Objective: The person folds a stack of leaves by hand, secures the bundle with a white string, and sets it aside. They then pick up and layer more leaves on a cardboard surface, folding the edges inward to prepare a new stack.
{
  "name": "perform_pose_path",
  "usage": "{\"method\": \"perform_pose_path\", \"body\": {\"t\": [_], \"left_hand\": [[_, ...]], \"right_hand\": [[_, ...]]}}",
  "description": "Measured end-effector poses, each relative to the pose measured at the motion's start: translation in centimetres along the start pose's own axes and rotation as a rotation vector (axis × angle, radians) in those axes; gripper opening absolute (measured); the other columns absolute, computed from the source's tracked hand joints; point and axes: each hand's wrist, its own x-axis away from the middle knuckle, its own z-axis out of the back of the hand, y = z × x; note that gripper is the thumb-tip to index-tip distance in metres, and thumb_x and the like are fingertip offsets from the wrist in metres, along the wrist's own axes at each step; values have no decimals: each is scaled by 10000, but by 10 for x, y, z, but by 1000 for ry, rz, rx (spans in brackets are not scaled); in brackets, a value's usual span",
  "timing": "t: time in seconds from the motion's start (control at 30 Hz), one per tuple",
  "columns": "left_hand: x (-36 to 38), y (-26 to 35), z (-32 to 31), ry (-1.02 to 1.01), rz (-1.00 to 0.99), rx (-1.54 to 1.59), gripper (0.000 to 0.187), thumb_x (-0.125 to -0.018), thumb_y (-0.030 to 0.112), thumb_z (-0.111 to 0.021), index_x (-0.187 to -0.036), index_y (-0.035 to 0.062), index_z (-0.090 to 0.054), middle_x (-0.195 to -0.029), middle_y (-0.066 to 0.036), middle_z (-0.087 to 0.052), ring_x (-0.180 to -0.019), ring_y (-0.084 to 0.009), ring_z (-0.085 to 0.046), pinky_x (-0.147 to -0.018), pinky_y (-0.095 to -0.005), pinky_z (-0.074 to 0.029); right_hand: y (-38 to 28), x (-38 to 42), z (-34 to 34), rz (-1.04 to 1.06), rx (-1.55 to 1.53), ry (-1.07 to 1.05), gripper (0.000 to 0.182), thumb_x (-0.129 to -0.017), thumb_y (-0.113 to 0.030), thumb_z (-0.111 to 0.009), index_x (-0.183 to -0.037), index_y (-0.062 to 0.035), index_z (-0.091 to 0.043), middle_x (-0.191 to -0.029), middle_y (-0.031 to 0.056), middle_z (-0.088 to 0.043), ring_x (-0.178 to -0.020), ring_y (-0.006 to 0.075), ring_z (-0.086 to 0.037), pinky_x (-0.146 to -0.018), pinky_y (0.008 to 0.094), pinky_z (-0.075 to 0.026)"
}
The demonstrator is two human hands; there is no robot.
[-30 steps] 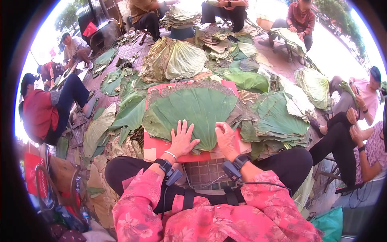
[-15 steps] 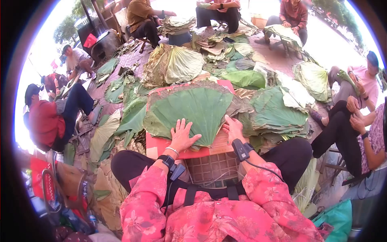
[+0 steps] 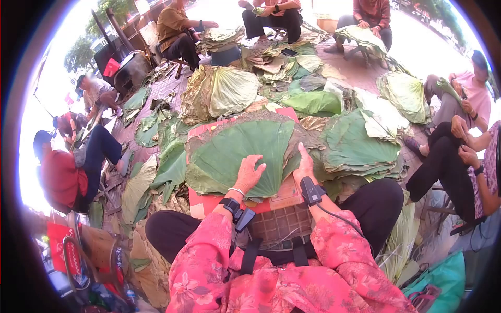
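Note:
A fan-shaped stack of green lotus leaves [image 3: 224, 151] lies in front of me on a red board [image 3: 201, 203], its rough brown edge at the far side. Over the right part of the top leaf is my left hand [image 3: 249, 173], thumb and fingers apart and slightly bent. My right hand [image 3: 304, 166] stands on edge against the stack's right side, fingers stretched away from me, with nothing gripped. Brown leaf edges show beside its fingertips. A band with a black device sits on each wrist.
Another pile of lotus leaves [image 3: 360, 143] lies to the right. Beyond the board stands a pale folded leaf bundle [image 3: 222, 91]. Loose leaves cover the paving around. Several seated people surround the leaves, one in a red top [image 3: 62, 172] at left. A teal bag [image 3: 436, 281] lies lower right.
My left hand has lifted from its flat spread on the leaf and moved right. My right hand has turned more upright at the stack's edge. The stack sits slightly nearer me.

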Motion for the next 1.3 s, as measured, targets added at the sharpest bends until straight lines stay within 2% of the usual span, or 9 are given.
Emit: {"method": "perform_pose_path", "body": {"t": [0.13, 0.2, 0.33, 0.47, 0.6, 0.73, 0.83, 1.07, 1.3], "left_hand": [[6, 3, 6, 10, -206, -270, 344, -762, 216, -653, -1043, 31, -579, -1070, -126, -551, -1007, -288, -505, -869, -375, -423], [0, -9, 11, -44, 48, 182, 408, -812, 319, -610, -1102, 37, -556, -1135, -111, -536, -1022, -273, -513, -867, -365, -422], [-1, -29, 38, -6, 566, 1231, 615, -874, 536, -455, -1238, 40, -467, -1226, -96, -512, -1049, -243, -532, -876, -354, -425], [9, -24, 50, 76, 519, 1737, 523, -894, 457, -475, -1204, 35, -473, -1098, -131, -572, -994, -231, -573, -866, -397, -472], [8, -47, 34, 166, 519, 1341, 329, -793, 8, -605, -1111, 0, -522, -978, -105, -628, -833, -215, -638, -744, -349, -544], [7, -47, 32, 195, 552, 1329, 347, -780, -20, -589, -1119, -12, -513, -975, -108, -622, -829, -213, -628, -732, -347, -532], [9, -46, 32, 199, 542, 1354, 346, -777, -31, -578, -1117, -18, -515, -982, -110, -622, -837, -213, -624, -741, -348, -527], [10, -45, 28, 274, 547, 1328, 368, -770, -5, -573, -1133, -13, -515, -987, -92, -612, -837, -183, -597, -748, -311, -498], [49, -14, 45, 752, 431, 442, 442, -719, 55, -588, -1147, 1, -492, -985, -117, -584, -879, -176, -561, -717, -296, -478]], "right_hand": [[7, -12, -7, 150, 405, 35, 347, -710, -54, -675, -1021, 32, -548, -978, 73, -605, -836, 192, -573, -770, 340, -444], [9, -6, -13, 417, 889, 1, 293, -725, -61, -621, -974, 67, -534, -923, 124, -608, -795, 231, -575, -734, 348, -449], [26, 37, -23, 947, 1505, -669, 267, -761, -102, -537, -1022, -48, -564, -1070, 172, -561, -1041, 343, -502, -846, 421, -389], [31, 67, -20, 1132, 1729, -954, 408, -750, -84, -520, -1158, -93, -526, -1230, 111, -497, -1193, 294, -416, -952, 448, -299], [26, 67, -21, 1032, 1810, -1022, 427, -769, -141, -538, -1193, -93, -509, -1263, 113, -477, -1223, 304, -389, -986, 461, -269], [8, 70, -37, 853, 1837, -1149, 433, -814, -232, -541, -1214, -71, -497, -1263, 143, -480, -1241, 318, -373, -1018, 449, -252], [-5, 47, -62, 27, 1282, -1065, 450, -842, -283, -522, -1225, -48, -491, -1246, 168, -495, -1239, 329, -375, -1034, 413, -253], [64, 29, -65, 987, 1923, -978, 526, -880, -440, -429, -1313, -141, -417, -1363, 159, -368, -1285, 338, -289, -1027, 506, -206], [65, 40, -69, 970, 2030, -988, 652, -824, -553, -452, -1345, -170, -371, -1425, 142, -269, -1320, 351, -204, -1035, 540, -147]]}}
